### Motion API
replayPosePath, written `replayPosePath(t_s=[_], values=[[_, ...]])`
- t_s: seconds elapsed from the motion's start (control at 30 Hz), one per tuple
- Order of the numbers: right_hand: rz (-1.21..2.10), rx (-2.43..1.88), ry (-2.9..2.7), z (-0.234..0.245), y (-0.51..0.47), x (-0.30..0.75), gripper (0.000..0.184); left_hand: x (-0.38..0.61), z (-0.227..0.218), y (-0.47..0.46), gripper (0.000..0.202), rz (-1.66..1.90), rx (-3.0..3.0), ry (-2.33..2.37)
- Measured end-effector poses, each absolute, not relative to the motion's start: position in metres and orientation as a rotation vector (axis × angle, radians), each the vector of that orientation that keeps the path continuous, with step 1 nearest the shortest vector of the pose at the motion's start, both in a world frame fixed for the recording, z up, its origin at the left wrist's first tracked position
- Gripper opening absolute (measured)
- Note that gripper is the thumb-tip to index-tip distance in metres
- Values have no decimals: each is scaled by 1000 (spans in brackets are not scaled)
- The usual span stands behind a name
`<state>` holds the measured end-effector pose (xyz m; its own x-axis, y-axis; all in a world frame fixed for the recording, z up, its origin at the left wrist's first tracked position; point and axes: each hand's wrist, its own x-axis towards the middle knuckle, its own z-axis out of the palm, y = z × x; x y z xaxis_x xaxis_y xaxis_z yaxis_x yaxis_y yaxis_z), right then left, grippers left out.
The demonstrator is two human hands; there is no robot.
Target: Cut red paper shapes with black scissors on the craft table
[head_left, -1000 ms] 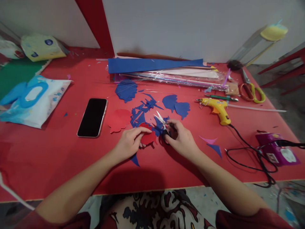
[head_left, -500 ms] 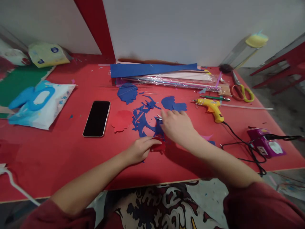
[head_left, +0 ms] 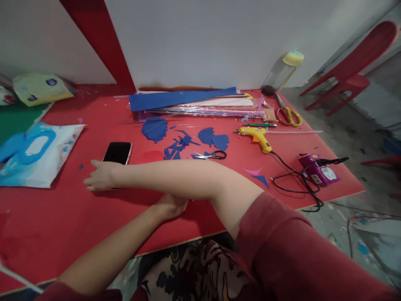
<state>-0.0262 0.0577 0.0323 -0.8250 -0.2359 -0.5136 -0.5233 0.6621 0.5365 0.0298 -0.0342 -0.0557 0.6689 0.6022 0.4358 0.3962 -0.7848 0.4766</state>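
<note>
My right hand stretches far across to the left, over the lower part of a black-screened phone. Its fingers look slightly apart, with nothing visible in them; whether it touches the phone I cannot tell. Beneath my right forearm lies my left hand, its fingers hidden by that arm, so what it holds does not show. Small black-handled scissors lie on the table beyond the forearm. Near them are blue scraps, scalloped blue cut-outs and a partly covered red cut-out.
A yellow glue gun with a black cord lies right, near a purple box and larger scissors. Blue sheets and wrapped sticks line the wall. A wipes pack sits left; a bottle stands at the back right.
My right hand has let go of the small scissors and swung left to the phone. The red cut-out in my left hand is now out of sight behind my right forearm.
</note>
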Motion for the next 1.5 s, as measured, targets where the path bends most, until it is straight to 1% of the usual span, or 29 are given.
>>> replayPosePath(t_s=[0.07,0.13,0.17,0.23,0.3,0.37,0.43,0.53,0.63,0.77,0.83,0.93,1.03,1.13,1.23,1.33,1.4,1.5], values=[[886,-423,2642,35,58,-29,58,30,-57,-33,29,818,2552,793],[787,-361,2746,35,61,-25,54,31,-54,-32,31,808,2547,800],[635,-271,2836,36,63,-21,51,32,-52,-31,33,810,2541,805],[586,-282,2900,38,67,-7,52,33,-46,-30,37,819,2523,812],[522,-269,2983,44,68,16,52,34,-40,-30,36,832,2508,794],[494,-261,3041,56,68,48,46,35,-36,-31,31,852,2502,762],[480,-143,3065,71,67,89,44,36,-34,-33,27,874,2498,742],[451,134,3114,89,61,160,39,38,-34,-33,27,890,2490,731],[379,441,3053,95,46,231,37,39,-34,-32,27,902,2475,739],[177,760,2892,81,12,313,47,40,-33,-31,26,919,2427,753],[51,882,2829,66,-8,345,47,41,-32,-29,26,921,2386,767],[-24,958,2741,39,-35,379,50,41,-30,-27,28,907,2301,816],[30,910,2694,16,-55,399,50,44,-26,-25,30,867,2186,875],[17,921,2716,4,-65,409,56,48,-18,-26,27,817,2058,938],[-9,939,2732,5,-68,411,62,53,-10,-29,24,769,1968,955],[-33,1007,2702,15,-69,404,70,55,-3,-30,22,717,1882,944],[-80,1059,2676,23,-69,396,69,56,1,-30,21,683,1831,947],[-112,1112,2674,29,-65,379,54,56,6,-28,21,636,1792,963]])
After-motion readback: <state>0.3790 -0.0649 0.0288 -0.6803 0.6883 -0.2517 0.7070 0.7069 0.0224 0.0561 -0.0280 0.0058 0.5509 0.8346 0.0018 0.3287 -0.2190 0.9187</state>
